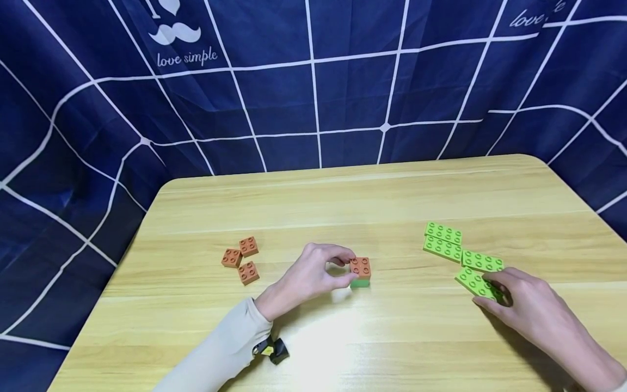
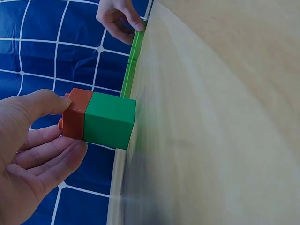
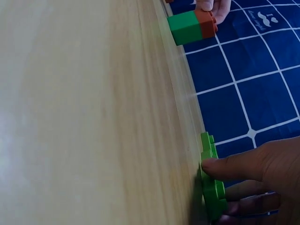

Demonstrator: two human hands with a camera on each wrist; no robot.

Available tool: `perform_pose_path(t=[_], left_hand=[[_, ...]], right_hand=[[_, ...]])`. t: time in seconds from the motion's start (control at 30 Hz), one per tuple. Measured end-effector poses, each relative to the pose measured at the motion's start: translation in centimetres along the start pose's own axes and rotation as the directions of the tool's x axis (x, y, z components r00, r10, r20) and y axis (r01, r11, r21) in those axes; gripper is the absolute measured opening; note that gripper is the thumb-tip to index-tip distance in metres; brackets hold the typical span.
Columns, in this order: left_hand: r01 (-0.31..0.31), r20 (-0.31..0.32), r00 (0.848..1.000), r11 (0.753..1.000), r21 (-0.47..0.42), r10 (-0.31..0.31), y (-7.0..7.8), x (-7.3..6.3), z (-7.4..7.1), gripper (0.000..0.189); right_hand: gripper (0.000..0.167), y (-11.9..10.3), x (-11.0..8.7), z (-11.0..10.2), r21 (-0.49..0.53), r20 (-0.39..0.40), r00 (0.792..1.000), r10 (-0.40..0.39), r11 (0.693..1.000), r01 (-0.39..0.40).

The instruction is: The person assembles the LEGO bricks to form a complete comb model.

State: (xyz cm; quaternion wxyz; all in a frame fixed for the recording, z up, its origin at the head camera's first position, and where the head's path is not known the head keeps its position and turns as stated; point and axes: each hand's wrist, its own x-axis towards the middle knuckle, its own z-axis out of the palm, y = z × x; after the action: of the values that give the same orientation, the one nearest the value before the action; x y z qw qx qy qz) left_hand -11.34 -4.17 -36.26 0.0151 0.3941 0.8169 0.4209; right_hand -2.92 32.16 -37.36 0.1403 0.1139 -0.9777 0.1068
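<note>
The left hand (image 1: 313, 272) pinches the orange brick (image 1: 360, 267), studs up on the green block (image 1: 360, 283), while the right hand (image 1: 529, 302), part-curled, grips the nearest plate (image 1: 472, 280) across its width. A level, even pinch should serve best; the plate looks flat on the table's (image 1: 392, 201) right side, studs up, its long axis slanting from far left to near right

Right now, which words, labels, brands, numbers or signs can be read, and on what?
"love simple": upper left of the blue curtain, under a moustache print.
"love": the curtain's upper right; neighbouring letters broken by a fold, unclear.
Right wrist view: curtain lettering too small and blurred.
Yellow patch by the left sleeve: too small to read.
</note>
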Motion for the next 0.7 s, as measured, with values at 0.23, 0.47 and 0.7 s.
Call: perform_pose_path(t=[0.23, 0.47, 0.7], left_hand=[[0.005, 0.003, 1.000, 1.000, 0.005, -0.005, 0.08, 0.04, -0.05, 0.029], [0.004, 0.005, 1.000, 1.000, -0.006, -0.004, 0.03, 0.09, 0.00, 0.029], [-0.001, 0.003, 1.000, 1.000, -0.008, 0.001, 0.03, 0.06, -0.01, 0.028]], right_hand=[[0.041, -0.06, -0.26, 0.21, 0.002, 0.019, 1.000, 0.020, 1.000, -0.020], [0.041, -0.19, -0.18, 0.13, 0.023, 0.039, 0.999, 0.034, 0.999, -0.035], [0.043, -0.69, 0.11, -0.13, 0.041, 0.048, 0.998, 0.041, 0.998, -0.043]])
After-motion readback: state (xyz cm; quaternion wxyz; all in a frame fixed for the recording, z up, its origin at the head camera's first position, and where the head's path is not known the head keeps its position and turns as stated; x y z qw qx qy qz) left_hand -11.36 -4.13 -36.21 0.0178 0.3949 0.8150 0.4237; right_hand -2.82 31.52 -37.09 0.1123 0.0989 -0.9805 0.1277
